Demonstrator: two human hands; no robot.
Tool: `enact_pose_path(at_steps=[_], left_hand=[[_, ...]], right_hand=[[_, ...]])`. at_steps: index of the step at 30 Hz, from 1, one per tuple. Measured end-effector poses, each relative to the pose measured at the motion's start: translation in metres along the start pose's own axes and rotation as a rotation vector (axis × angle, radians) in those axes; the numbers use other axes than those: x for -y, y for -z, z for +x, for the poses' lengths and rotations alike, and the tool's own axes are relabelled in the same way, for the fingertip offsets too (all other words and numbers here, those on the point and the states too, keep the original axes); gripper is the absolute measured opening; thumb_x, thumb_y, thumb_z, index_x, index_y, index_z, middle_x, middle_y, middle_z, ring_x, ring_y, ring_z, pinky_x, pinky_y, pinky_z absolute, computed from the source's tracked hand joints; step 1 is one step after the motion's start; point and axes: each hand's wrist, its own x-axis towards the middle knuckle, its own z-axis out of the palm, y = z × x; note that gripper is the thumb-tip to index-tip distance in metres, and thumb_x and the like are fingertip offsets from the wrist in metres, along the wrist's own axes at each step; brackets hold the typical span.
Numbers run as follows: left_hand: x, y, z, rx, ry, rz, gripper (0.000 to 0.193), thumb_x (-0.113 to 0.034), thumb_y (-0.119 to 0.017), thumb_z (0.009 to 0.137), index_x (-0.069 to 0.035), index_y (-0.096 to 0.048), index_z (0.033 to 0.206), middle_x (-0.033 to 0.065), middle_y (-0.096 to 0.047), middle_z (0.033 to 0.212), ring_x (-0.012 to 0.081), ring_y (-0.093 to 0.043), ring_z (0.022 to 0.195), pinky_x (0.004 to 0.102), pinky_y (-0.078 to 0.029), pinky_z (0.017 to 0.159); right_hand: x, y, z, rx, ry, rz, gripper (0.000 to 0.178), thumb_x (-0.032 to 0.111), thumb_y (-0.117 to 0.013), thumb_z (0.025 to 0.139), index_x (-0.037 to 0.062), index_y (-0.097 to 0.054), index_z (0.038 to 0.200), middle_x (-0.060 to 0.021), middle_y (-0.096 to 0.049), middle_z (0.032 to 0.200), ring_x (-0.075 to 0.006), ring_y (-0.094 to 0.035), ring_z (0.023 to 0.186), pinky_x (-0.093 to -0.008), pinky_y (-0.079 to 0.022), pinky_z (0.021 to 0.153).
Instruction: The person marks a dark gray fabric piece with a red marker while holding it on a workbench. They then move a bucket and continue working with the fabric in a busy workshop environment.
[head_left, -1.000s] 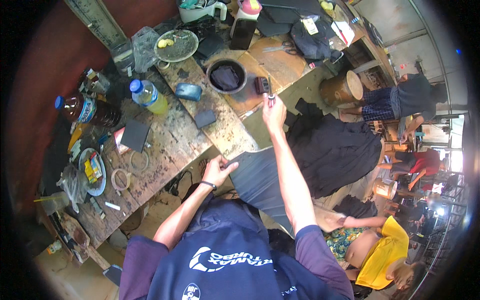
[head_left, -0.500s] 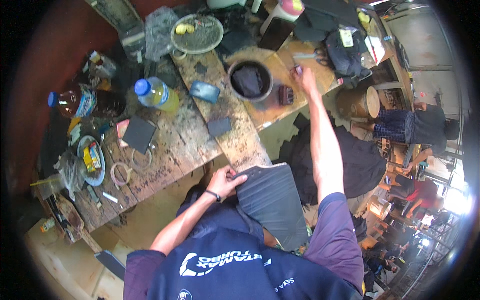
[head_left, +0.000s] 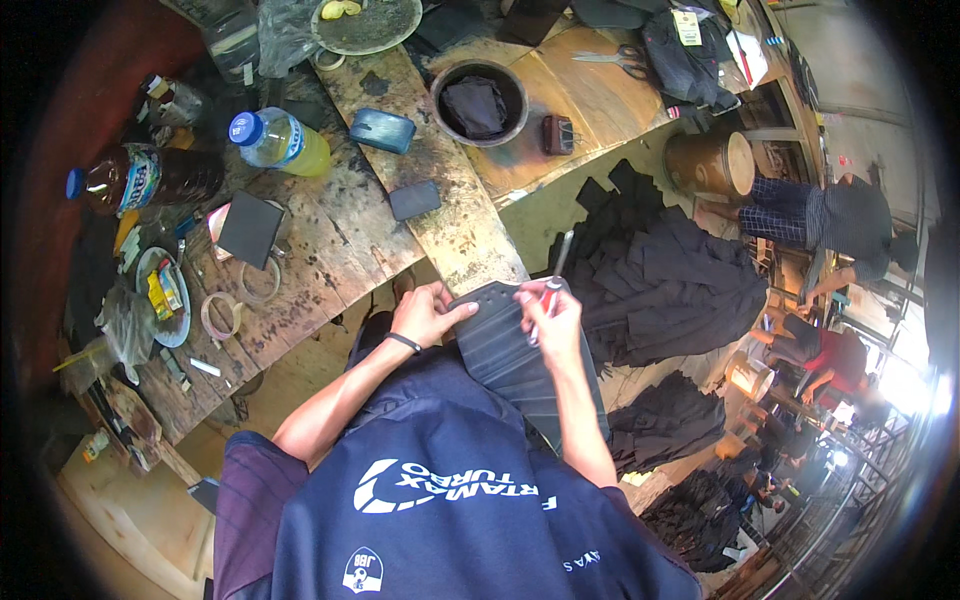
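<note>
A dark, flat, flexible panel, with a row of small dots near its far edge, lies across my lap with that edge at the end of a wooden plank. My left hand is closed on the panel's far left corner, thumb on top and fingers beneath. Over the panel's far right corner, my right hand is wrapped round the red and pale handle of a screwdriver. Its metal shaft points up and away from me, apart from the panel. The underside of the panel is hidden.
On the stained workbench are a bowl with dark contents, a small dark block, scissors, drink bottles and tape rolls. Dark cut pieces are heaped to the right. Other people are further right.
My right hand has come back from the far bench to the panel, bringing the screwdriver. My left hand stays on the panel's corner. The view has shifted, with bench items appearing higher.
</note>
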Motion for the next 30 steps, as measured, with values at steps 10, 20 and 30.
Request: enact_pose_path(at_steps=[10, 20, 30], left_hand=[[-0.027, -0.011, 0.001, -0.304, -0.714, 0.478, 0.037, -0.03, -0.083, 0.093, -0.017, -0.078, 0.126, 0.0053, -0.07, 0.117, 0.0289, -0.06, 0.113, 0.0441, -0.047, 0.093], [-0.041, -0.014, 0.012, -0.31, -0.548, 0.43, 0.016, -0.031, -0.08, 0.094, -0.02, -0.084, 0.105, 0.0005, -0.074, 0.101, 0.0271, -0.06, 0.108, 0.0463, -0.042, 0.091], [-0.034, -0.021, 0.016, -0.407, -0.67, 0.482, 0.014, -0.029, -0.08, 0.094, -0.018, -0.082, 0.103, -0.0009, -0.075, 0.102, 0.0264, -0.061, 0.106, 0.0459, -0.042, 0.089]], right_hand=[[-0.043, -0.012, -0.01, -0.025, 0.041, 0.038, 0.019, 0.014, -0.076, 0.105, 0.0006, -0.075, 0.118, -0.0055, -0.081, 0.097, -0.0032, -0.058, 0.063, -0.0215, -0.048, 0.056], [-0.038, -0.015, -0.001, -0.02, 0.019, 0.022, 0.016, 0.014, -0.076, 0.104, 0.0014, -0.076, 0.114, -0.0027, -0.08, 0.089, -0.0028, -0.055, 0.058, -0.022, -0.044, 0.053], [-0.04, -0.02, 0.006, -0.07, -0.044, -0.14, 0.015, 0.016, -0.079, 0.099, 0.0026, -0.075, 0.103, -0.0039, -0.078, 0.08, -0.0069, -0.061, 0.058, -0.0272, -0.049, 0.054]])
